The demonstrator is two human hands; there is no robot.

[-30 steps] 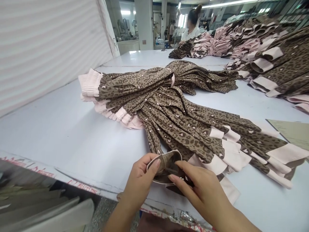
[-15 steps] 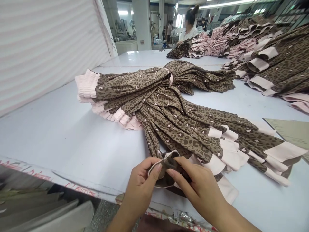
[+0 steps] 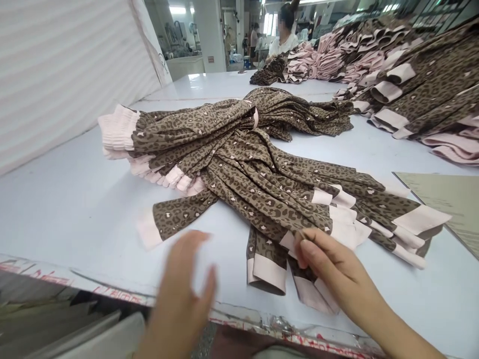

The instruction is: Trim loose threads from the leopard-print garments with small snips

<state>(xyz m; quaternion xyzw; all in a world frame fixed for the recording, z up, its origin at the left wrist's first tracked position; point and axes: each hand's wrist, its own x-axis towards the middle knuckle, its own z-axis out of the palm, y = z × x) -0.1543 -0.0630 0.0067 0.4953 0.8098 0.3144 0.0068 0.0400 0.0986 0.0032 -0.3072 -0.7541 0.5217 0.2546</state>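
Note:
A bundle of brown leopard-print garments [image 3: 239, 164] with pink cuffs lies across the table, cinched by a pink strip [image 3: 256, 118]. My right hand [image 3: 325, 259] is closed, thumb and finger pinched at the edge of a pink cuff [image 3: 288, 242] at the bundle's near side. Its fingers partly hide what they grip. My left hand [image 3: 187, 284], blurred by motion, has thumb and fingers apart with nothing between them. Just beyond it a single leopard-print leg or sleeve [image 3: 183, 214] with a pink end points left. Between the hands hangs another pink-cuffed end [image 3: 269, 271], lying flat.
More leopard-print and pink pieces [image 3: 430, 94] are heaped at the right and back. A beige board or sheet [image 3: 445, 204] lies at the right. White padded material [image 3: 67, 70] rises at the left. A person [image 3: 284, 37] is beyond the table, whose near edge [image 3: 112, 294] bears red marks.
My left hand has let go of the cuff opening and moved left. One pink-ended piece now lies out to the left. My right hand has shifted right and up to another cuff.

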